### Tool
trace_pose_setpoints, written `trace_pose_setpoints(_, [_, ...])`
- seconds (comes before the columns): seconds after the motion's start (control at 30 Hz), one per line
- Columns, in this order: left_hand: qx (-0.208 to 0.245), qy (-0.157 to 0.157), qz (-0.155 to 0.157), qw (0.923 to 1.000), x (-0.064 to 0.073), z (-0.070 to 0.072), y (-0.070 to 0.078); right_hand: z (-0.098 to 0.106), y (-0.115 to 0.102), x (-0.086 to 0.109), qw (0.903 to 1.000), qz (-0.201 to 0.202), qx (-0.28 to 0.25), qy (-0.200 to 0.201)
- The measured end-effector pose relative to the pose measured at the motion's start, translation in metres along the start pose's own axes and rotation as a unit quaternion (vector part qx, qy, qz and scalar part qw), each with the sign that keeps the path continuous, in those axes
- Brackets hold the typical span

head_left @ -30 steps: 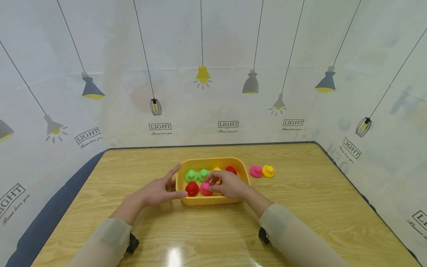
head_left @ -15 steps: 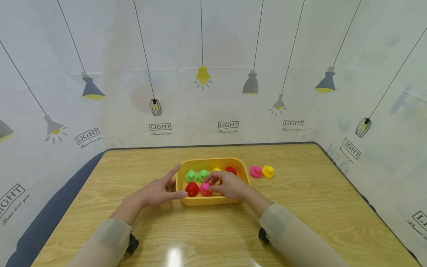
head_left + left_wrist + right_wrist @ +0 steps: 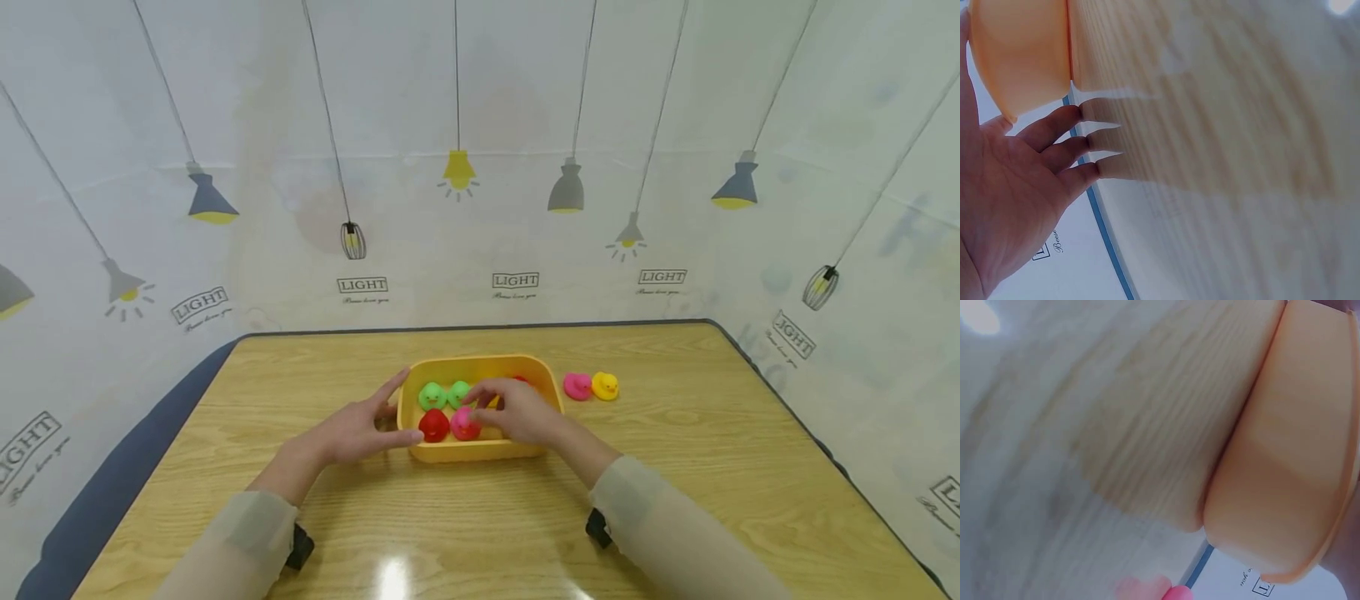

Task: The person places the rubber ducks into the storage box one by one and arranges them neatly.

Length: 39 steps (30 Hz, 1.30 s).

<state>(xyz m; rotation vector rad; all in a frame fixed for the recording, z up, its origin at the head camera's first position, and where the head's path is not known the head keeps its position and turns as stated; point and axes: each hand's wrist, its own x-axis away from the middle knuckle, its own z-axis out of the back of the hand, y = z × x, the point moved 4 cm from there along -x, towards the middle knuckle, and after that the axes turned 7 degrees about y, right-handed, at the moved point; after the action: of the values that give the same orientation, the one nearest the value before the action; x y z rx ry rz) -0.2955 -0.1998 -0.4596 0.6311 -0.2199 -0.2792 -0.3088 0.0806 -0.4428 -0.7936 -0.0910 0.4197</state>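
Observation:
A yellow tray (image 3: 480,452) holds several toy ducks. Two green ducks (image 3: 432,397) sit along its back. A red duck (image 3: 433,426) and a pink duck (image 3: 466,425) stand side by side in front of them. My left hand (image 3: 354,429) spans the tray's left end, thumb at the front rim and index finger at the back corner. The other fingers (image 3: 1063,147) reach straight down to the table. My right hand (image 3: 517,408) is over the tray, thumb and index fingertips parted at the pink duck's upper right. It hides most of the ducks behind it.
Right of the tray, a pink duck (image 3: 578,386) and a yellow duck (image 3: 605,386) sit together on the wooden table (image 3: 450,525). A white backdrop (image 3: 420,250) printed with lamps rises beyond the table's back edge.
My right hand has lifted slightly and its thumb and index finger have spread from the pink duck, which stays in place. My left hand has stayed at the tray.

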Motion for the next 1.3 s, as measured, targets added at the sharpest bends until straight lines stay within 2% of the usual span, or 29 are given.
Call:
trace_pose_setpoints(0.2, [-0.004, 0.000, 0.000, 1.0000, -0.002, -0.002, 0.002, 0.015, 0.000, 0.006, 0.9999, 0.012, 0.001, 0.008])
trace_pose_setpoints(0.43, [-0.002, -0.002, 0.005, 1.0000, -0.003, -0.001, 0.001, 0.050, 0.010, 0.018, 0.9995, 0.006, 0.019, 0.024])
trace_pose_setpoints(0.63, [0.002, -0.003, 0.006, 1.0000, -0.003, 0.001, 0.000, 0.082, 0.028, 0.033, 0.9986, 0.010, 0.026, 0.045])
trace_pose_setpoints(0.83, [-0.002, -0.003, 0.005, 1.0000, -0.002, 0.001, 0.000, 0.106, 0.049, 0.052, 0.9975, -0.010, 0.042, 0.056])
trace_pose_setpoints(1.3, [-0.006, -0.006, 0.005, 1.0000, -0.002, 0.001, -0.001, 0.145, 0.100, 0.096, 0.9953, -0.030, 0.059, 0.071])
